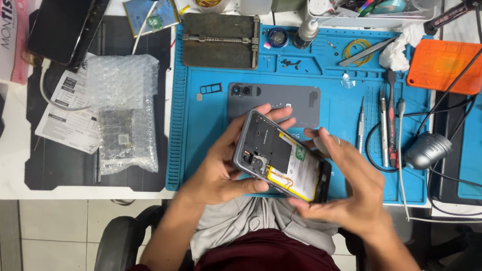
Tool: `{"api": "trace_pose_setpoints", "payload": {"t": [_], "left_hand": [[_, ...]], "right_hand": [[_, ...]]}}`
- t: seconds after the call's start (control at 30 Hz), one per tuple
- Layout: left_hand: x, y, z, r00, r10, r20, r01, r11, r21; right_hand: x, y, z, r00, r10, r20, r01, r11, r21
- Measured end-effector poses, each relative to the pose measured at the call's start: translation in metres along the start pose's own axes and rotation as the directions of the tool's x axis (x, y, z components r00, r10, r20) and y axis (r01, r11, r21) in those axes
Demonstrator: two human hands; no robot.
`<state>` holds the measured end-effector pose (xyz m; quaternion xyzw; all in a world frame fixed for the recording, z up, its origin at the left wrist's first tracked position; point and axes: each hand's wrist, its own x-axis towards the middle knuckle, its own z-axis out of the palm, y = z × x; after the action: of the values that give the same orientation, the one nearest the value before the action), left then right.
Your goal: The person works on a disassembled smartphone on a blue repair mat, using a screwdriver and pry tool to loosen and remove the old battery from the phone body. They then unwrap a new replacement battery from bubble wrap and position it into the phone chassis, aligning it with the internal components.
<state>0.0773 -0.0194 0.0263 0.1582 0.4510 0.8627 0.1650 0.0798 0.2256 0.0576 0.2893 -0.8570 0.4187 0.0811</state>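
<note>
Opened phone (280, 164), back off and battery exposed, is held above the blue mat (207, 127) on the tabletop, just in front of the detached grey back cover (289, 102). Left hand (224, 171) is closed around its camera end; right hand (351, 187) grips the other end, fingers curled on the edge. Looks like mid-teardown inspection; next move likely needs a tool from the screwdrivers (388, 121) beyond the right hand.

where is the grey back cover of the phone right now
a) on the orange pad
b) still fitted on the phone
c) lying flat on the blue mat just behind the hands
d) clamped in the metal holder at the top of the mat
c: the grey back cover lies flat on the blue mat, while both hands hold the opened phone above it.
</note>
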Motion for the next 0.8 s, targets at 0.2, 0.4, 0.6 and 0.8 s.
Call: {"api": "trace_pose_setpoints", "payload": {"t": [0.2,0.4,0.6,0.8], "left_hand": [[-0.013,0.009,-0.019,0.978,-0.146,-0.149,0.204,0.82,0.534],[-0.016,0.003,-0.026,0.953,-0.15,-0.263,0.302,0.494,0.815],[-0.015,-0.007,-0.025,0.988,-0.042,-0.146,0.152,0.268,0.951],[-0.019,-0.011,-0.026,0.994,0.021,-0.111,0.103,0.236,0.966]], "right_hand": [[0.005,0.036,0.003,0.981,-0.049,0.189,0.039,0.998,0.053],[0.006,0.046,0.008,0.945,-0.009,0.327,0.016,1.0,-0.017],[0.007,0.043,0.006,0.938,0.004,0.348,-0.014,1.0,0.025],[0.006,0.041,0.008,0.932,0.034,0.36,-0.042,0.999,0.015]]}}
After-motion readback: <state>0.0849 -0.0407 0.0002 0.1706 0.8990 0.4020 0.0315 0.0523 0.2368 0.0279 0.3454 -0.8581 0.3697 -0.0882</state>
